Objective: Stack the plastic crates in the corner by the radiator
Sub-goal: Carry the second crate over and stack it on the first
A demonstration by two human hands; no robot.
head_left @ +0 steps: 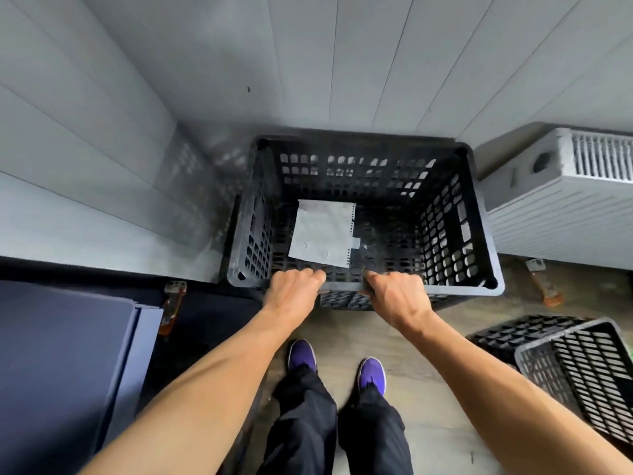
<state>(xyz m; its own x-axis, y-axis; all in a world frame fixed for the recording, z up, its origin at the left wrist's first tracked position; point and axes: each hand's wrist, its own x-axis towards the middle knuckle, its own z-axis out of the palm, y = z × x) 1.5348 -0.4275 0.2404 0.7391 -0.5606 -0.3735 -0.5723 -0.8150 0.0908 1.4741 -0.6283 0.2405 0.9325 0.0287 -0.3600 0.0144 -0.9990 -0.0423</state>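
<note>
Hands, left (295, 290) and right (394, 293), grip black crate (479, 214) rim; radiator (561, 207) just right, second crate (575, 368) nearby.

1. The radiator (561, 186) runs off the right edge.
2. The second crate (565, 365) is clipped there too.
3. Fingertips of both hands curl behind the near rim of the crate (479, 214), out of sight.

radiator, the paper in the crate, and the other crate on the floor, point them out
radiator (561, 207), head view, ribbed front panel
paper (320, 231), head view, middle of the sheet
other crate (582, 368), head view, its slatted inner wall
</note>
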